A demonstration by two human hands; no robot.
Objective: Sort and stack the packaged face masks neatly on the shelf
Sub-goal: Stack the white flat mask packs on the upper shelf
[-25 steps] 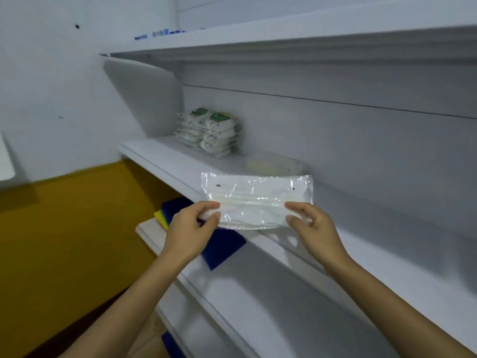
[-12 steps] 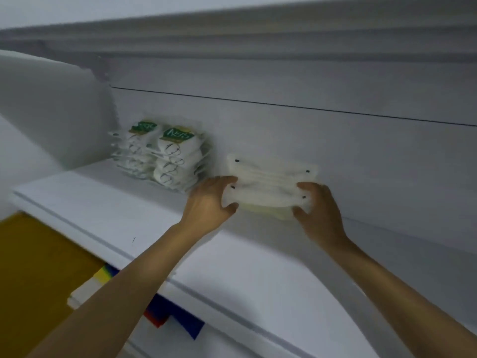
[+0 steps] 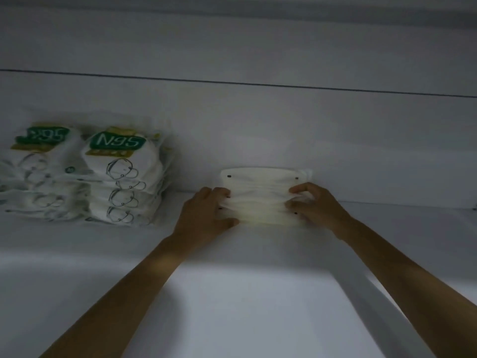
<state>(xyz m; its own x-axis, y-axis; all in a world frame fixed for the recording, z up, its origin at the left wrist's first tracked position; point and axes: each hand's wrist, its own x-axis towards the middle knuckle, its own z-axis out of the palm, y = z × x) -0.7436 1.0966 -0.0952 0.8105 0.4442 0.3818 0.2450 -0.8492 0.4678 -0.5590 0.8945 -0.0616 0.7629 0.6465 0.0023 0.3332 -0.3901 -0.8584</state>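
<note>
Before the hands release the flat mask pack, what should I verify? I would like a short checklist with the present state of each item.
1. Pack sits at the back of the shelf: ok.
2. Left hand and right hand each grip one end: ok.
3. Pack kept apart from the N95 stacks: ok, a gap shows.
4. Edges aligned with the pile beneath: cannot tell, hands cover the ends.
5. N95 stacks steady: cannot tell, blurred.
</note>
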